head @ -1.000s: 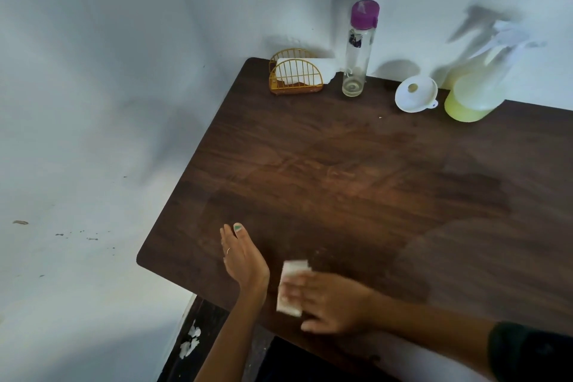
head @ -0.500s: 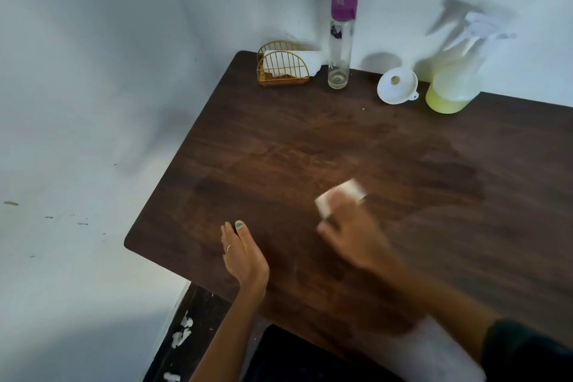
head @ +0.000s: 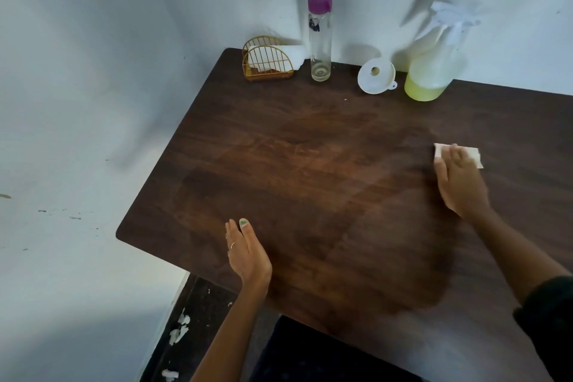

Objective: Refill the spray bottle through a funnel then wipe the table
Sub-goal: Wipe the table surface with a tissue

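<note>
Table (head: 310, 139): wipe phase underway, damp sheen spread over the middle of the top. Spray bottle (head: 429, 71) sits at 1 o'clock against the wall, yellow liquid in the base, head back on; refill looks done. Funnel (head: 376, 75) lies tipped just beside it, clear bottle (head: 320, 37) at 12, napkin holder (head: 268, 60) at 11.

Risks: the wipe stroke is heading toward 1–2 o'clock, so a long sweep could clip the funnel or knock over the spray bottle. The tissue (head: 474, 156) is small and thin; on a wet top it may shred or bunch. The 9 o'clock edge looks drier, possibly missed.

Right hand (head: 459, 183) at 3 o'clock: fingers roughly straight, pressing the tissue flat on the table, slight blur. Left hand (head: 248, 253) at 7 o'clock: flat, open, resting on the table, holding nothing.
</note>
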Available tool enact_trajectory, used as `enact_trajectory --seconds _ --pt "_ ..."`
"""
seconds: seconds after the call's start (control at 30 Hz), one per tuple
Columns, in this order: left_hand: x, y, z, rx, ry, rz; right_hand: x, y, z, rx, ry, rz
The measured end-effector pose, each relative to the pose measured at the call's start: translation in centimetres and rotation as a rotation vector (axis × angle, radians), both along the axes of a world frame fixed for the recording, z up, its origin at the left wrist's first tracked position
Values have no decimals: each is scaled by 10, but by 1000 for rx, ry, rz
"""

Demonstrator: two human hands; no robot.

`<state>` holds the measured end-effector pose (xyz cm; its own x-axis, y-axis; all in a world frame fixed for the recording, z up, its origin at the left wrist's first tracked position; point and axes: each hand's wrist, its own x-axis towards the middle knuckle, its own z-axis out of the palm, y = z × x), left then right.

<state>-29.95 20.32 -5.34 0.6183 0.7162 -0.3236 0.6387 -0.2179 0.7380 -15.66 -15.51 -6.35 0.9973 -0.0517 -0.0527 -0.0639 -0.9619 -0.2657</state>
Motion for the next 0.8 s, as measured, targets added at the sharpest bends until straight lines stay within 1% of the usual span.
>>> enact_trajectory --seconds 0.07,0.1,0.13,0.17,0.23,0.27,0.33,0.37,0.4,0.43,0.47,0.53,0.63,0.67,0.7,0.73,0.77,0.8 --pt "-4 -3 0 1 -9 -8 -22 23 -7 85 11 -166" --pt "-6 -4 0 2 -15 -12 -41 47 -6 128 0 -177" --pt "-7 -5 0 4 -17 -17 -63 73 -8 170 -5 -98" --pt "-8 -6 0 7 -17 -27 -90 99 -12 204 -7 22" --pt "-9 -10 2 11 -16 -54 -150 153 -12 266 15 360" --pt "-11 -11 2 11 -22 -68 -180 174 -14 246 9 560" --pt "-15 -13 4 4 -44 -95 -216 190 -15 118 15 914" --pt "-17 -13 4 -1 -50 -112 -214 185 -14 91 22 1014" --pt "-19 -12 4 -3 -53 -127 -205 177 -15 89 23 1016" --pt "-23 -11 4 -1 -52 -140 -191 163 -15 99 12 943" --pt "-28 -10 3 3 -47 -149 -170 144 -13 94 -20 814" --pt "-39 -9 4 2 -49 -159 -120 92 -9 12 -77 487" --pt "-58 -7 2 -61 -91 -139 -79 21 4 -27 44 134" --pt "-63 -7 1 -77 -106 -135 -79 10 4 -22 105 28" --pt "-67 -8 1 -85 -117 -133 -85 9 0 5 123 -66" --pt "-70 -9 1 -89 -124 -131 -93 19 -3 55 121 -116" --pt "-73 -10 2 -95 -128 -129 -107 38 -3 103 118 -102" --pt "-76 -10 2 -104 -134 -124 -127 64 -1 159 109 -35"
